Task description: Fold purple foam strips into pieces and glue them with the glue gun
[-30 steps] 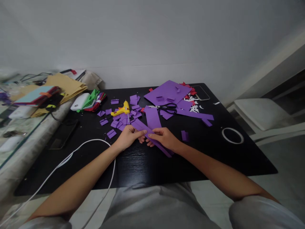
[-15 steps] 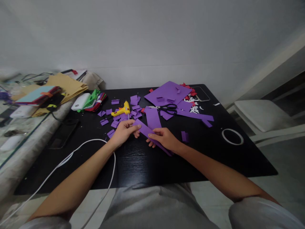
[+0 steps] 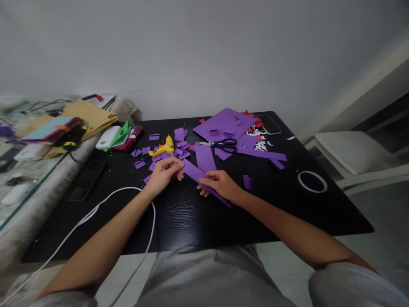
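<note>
A long purple paper strip (image 3: 193, 171) slants between my hands above the black table (image 3: 179, 226). My left hand (image 3: 164, 172) is closed with thumb and fingers pinched at the strip's upper left end. Lower down, my right hand (image 3: 220, 184) grips the strip, thumb on top and fingers beneath. Just behind the strip lies a wider purple paper band (image 3: 205, 157). Black-handled scissors (image 3: 226, 145) rest across the papers beyond it. Near my left hand, a yellow glue gun (image 3: 162, 147) lies among several small folded purple pieces (image 3: 139, 164).
A large purple sheet (image 3: 227, 121) lies at the back, beside red scraps (image 3: 255, 121) and white scraps (image 3: 262, 145). A white cable (image 3: 115, 192) loops by my left forearm. Green and red paper bundles (image 3: 126, 136) sit at the left; a white ring (image 3: 312, 182) is at the right.
My left hand has shifted slightly left, its fingers now at the very end of the strip. My right hand keeps hold of the strip in nearly the same place.
</note>
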Action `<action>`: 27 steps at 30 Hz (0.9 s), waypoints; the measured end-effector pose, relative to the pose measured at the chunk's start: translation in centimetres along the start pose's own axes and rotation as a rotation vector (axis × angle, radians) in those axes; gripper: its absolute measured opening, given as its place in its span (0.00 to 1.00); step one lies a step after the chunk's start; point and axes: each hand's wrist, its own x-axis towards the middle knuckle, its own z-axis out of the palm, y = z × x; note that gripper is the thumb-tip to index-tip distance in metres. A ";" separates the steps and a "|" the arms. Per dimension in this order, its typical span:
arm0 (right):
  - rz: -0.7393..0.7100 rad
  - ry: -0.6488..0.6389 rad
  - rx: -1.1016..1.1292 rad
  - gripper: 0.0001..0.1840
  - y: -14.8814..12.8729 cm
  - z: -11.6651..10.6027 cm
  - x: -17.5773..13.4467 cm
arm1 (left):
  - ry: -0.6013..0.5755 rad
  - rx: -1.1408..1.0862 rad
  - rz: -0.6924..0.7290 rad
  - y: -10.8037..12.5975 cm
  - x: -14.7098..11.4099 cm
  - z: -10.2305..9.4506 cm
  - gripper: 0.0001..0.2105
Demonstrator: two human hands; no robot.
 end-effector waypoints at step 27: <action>0.066 0.007 0.095 0.23 -0.5 0.3 -0.4 | -0.031 0.060 -0.126 -0.7 -0.6 1.3 0.16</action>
